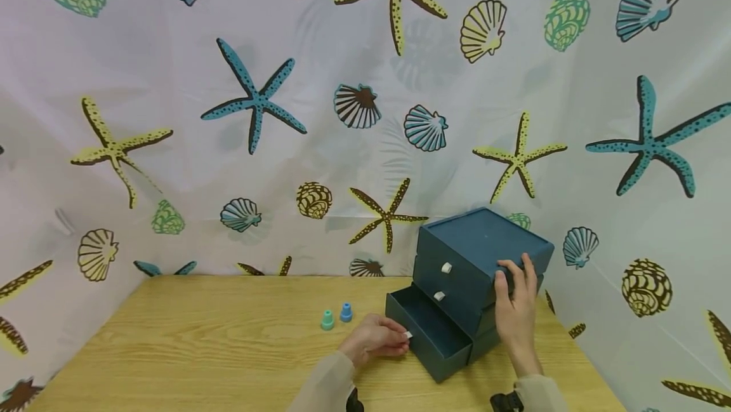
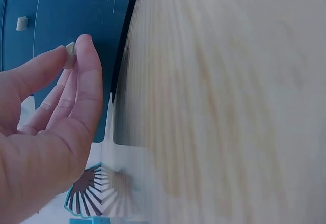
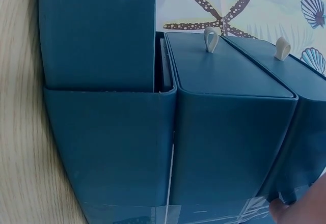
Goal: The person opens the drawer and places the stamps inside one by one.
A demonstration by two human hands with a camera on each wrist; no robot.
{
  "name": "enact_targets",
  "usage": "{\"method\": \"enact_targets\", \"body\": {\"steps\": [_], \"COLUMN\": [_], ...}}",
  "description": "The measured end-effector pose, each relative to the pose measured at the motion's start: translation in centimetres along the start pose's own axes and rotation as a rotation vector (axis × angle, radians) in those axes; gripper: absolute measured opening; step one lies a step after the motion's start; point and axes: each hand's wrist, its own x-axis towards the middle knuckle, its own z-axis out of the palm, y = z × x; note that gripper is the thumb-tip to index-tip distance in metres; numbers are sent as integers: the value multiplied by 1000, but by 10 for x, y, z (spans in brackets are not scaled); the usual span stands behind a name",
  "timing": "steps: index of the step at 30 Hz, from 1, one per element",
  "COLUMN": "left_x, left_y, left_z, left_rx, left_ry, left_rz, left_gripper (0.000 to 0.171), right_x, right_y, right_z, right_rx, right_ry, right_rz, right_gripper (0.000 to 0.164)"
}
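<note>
A dark blue three-drawer box (image 1: pixel 485 240) stands at the right of the table in the head view. Its bottom drawer (image 1: pixel 424 347) is pulled out, and the part of its inside that shows holds nothing. My left hand (image 1: pixel 375 339) pinches that drawer's small white pull tab (image 2: pixel 70 57) between thumb and forefinger; the other fingers are loosely bent. Across the box's top right edge rests my right hand (image 1: pixel 516 313), fingers spread on the top and side. In the right wrist view only a bit of that hand shows, at the lower right corner.
The two upper drawers are closed, each with a white loop tab (image 3: pixel 211 39). Left of the box, a green peg-like piece (image 1: pixel 327 320) and a blue one (image 1: pixel 346 312) stand on the wooden table (image 1: pixel 217 342). A sea-patterned curtain (image 1: pixel 320 164) hangs behind and at the sides.
</note>
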Motion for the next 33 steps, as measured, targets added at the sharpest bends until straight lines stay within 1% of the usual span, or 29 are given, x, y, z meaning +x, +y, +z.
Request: {"method": "enact_targets", "body": {"steps": [5, 12, 17, 25, 33], "left_x": [-3, -4, -7, -14, -15], "left_y": [2, -1, -1, -1, -1], "left_z": [-5, -12, -18, -24, -28], "left_rx": [9, 42, 58, 49, 39], "left_ry": [-20, -26, -47, -60, -73], "left_rz": [-1, -22, -29, -18, -17], "left_gripper": [15, 15, 15, 15, 16], "right_x": [0, -1, 0, -1, 0], "right_y": [0, 1, 0, -1, 0], "right_z": [0, 0, 0, 0, 1], "right_rx": [9, 22, 21, 8, 9], "right_ry": [3, -2, 1, 1, 7], "right_rz": [-3, -2, -8, -1, -7], "right_gripper": [32, 32, 31, 32, 32]}}
